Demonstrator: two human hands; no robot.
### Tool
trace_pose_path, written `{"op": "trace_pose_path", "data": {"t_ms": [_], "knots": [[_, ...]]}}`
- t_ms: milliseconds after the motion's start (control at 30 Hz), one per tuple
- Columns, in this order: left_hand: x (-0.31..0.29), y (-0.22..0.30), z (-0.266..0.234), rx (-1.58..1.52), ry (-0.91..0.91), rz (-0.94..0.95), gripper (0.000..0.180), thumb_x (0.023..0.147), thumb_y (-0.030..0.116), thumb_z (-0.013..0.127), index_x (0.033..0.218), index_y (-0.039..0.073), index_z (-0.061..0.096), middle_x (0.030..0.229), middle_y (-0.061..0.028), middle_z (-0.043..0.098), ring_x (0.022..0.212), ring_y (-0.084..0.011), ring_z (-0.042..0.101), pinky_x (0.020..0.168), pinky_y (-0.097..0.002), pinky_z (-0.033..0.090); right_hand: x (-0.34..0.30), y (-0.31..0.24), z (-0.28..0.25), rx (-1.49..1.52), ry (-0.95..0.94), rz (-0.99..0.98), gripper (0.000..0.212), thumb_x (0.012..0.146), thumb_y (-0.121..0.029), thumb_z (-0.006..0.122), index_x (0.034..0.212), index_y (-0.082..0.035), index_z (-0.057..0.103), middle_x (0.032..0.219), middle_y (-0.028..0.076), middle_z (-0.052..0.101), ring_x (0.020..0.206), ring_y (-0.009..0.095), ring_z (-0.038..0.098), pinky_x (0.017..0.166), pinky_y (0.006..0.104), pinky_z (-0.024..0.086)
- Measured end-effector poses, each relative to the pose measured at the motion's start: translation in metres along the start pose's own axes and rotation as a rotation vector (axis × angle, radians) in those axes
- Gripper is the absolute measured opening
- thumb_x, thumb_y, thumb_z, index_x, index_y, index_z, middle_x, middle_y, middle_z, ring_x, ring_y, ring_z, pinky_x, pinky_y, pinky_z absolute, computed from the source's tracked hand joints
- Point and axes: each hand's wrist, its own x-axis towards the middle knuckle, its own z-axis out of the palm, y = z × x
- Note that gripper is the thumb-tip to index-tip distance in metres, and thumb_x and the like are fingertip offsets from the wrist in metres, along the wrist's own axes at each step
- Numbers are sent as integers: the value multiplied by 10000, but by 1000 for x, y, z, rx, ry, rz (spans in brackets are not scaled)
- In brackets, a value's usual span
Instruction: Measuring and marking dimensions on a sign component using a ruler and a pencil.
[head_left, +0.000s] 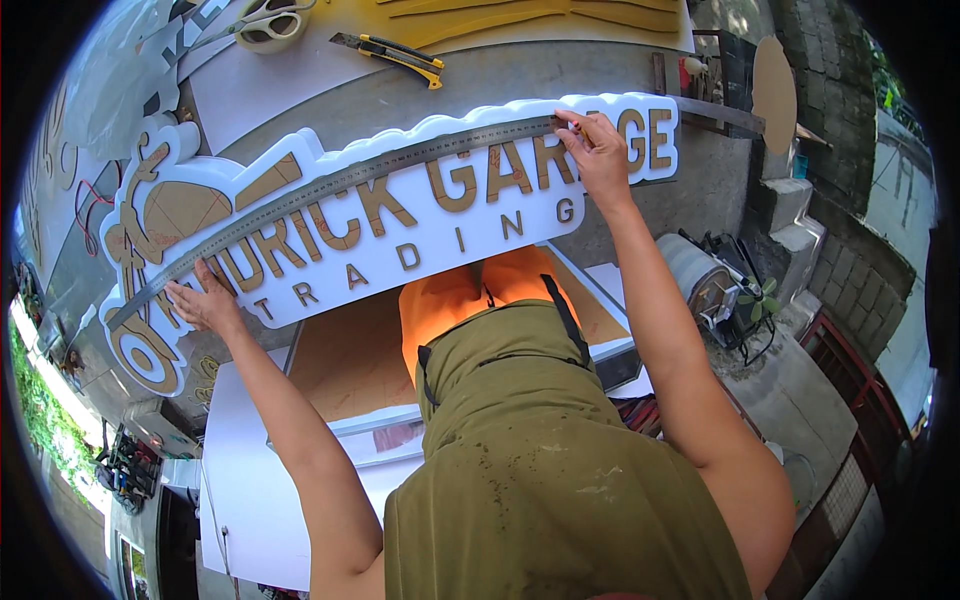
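From here I spot 1 yellow-and-black cutter knife (392, 57) near 1 pair of pale-handled scissors (262, 18), with red wires (88, 215) further left.

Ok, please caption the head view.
Left hand and right hand steady a long metal ruler across a white lettered sign.

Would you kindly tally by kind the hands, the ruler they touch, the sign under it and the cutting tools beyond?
Hands (left hand, right hand): 2
Ruler: 1
Sign: 1
Cutter: 1
Scissors: 1
Total: 6
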Motion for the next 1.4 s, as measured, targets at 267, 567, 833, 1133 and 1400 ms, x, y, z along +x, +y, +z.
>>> {"op": "trace_pose_path", "data": {"t_ms": [267,567,833,1133,1400], "knots": [[-2,7,0,-10,-13,-25,1050,911,814,440,1627,75,232,1687,-121,242,1549,-367,159,1240,-541,108,0,0,-3,-29,-9,-18,326,890,-104,772,1208,-176,766,857,11,604,731,126,575,645,275,501],[-3,3,3,-7,-9,-10,1049,908,814,447,1627,80,238,1686,-120,247,1543,-372,173,1235,-549,112,0,2,-2,-37,-6,-22,313,894,-109,769,1201,-172,766,866,16,618,757,135,598,655,280,512],[-1,1,3,17,0,-8,1056,904,828,429,1626,81,240,1684,-125,250,1541,-379,179,1234,-546,119,0,1,-2,-33,-11,-40,311,896,-107,769,1202,-167,767,880,17,629,770,135,607,660,273,523],[-2,3,1,14,-2,-16,1049,910,820,436,1626,79,237,1681,-132,252,1538,-377,182,1233,-553,120,-1,4,-1,-30,-7,-38,323,896,-106,768,1212,-170,764,868,16,617,760,130,594,646,276,506],[-2,3,3,-7,6,-9,1046,910,812,450,1624,79,240,1679,-136,255,1539,-379,176,1230,-562,112,-1,2,-1,-41,3,-48,322,897,-107,767,1212,-174,764,866,13,611,755,128,588,654,280,509]]}}
